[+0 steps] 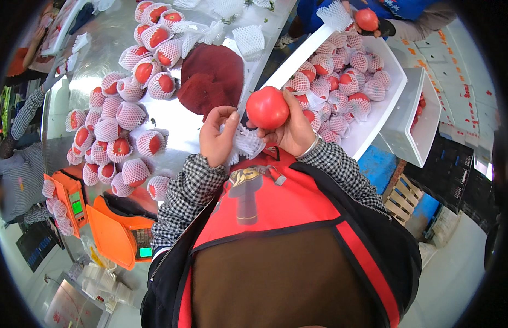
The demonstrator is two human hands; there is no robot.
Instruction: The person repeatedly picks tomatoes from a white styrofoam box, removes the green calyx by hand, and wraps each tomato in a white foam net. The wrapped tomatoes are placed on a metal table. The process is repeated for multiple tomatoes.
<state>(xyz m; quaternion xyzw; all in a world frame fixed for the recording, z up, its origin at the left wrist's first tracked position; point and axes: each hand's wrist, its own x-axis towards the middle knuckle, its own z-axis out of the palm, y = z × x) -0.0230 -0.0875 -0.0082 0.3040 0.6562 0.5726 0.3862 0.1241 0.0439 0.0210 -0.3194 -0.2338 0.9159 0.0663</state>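
Note:
My right hand [295,129] grips a large round red tomato [267,105], its thumb along the fruit's right side. My left hand [219,135], just left of it, pinches a white foam net sleeve [245,143] that hangs between my hands. A dark red cloth [209,76] lies on the steel table [193,30] beyond them. Many red fruits in pink-white foam nets [120,146] lie on the table to the left. At the right a white box [363,142] holds several netted fruits [349,82].
Orange scales [116,224] stand at lower left. Co-workers are at the left [18,175] and at the top right, where one's hand [379,30] holds a tomato. Another white container [401,128], dark crates [445,169] and a wooden pallet [401,197] are at the right.

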